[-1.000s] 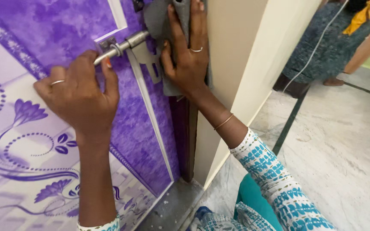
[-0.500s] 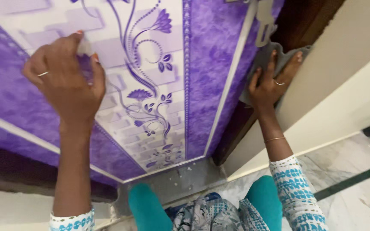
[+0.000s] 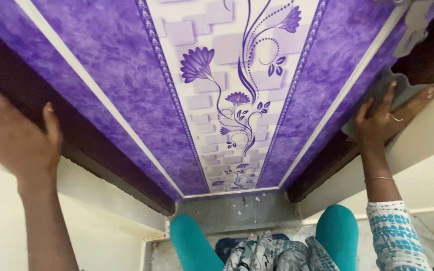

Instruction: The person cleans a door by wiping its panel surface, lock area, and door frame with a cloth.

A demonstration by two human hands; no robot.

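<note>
Purple marbled door [image 3: 126,65] — pale centre panel with violet flowers — grey cloth [image 3: 385,93], teal trousers [image 3: 192,246], blue-and-white patterned sleeve [image 3: 393,231].

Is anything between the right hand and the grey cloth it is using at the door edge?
Nothing visible. The right hand lies flat on the grey cloth, pressing it against the dark door edge beside the purple door.
</note>
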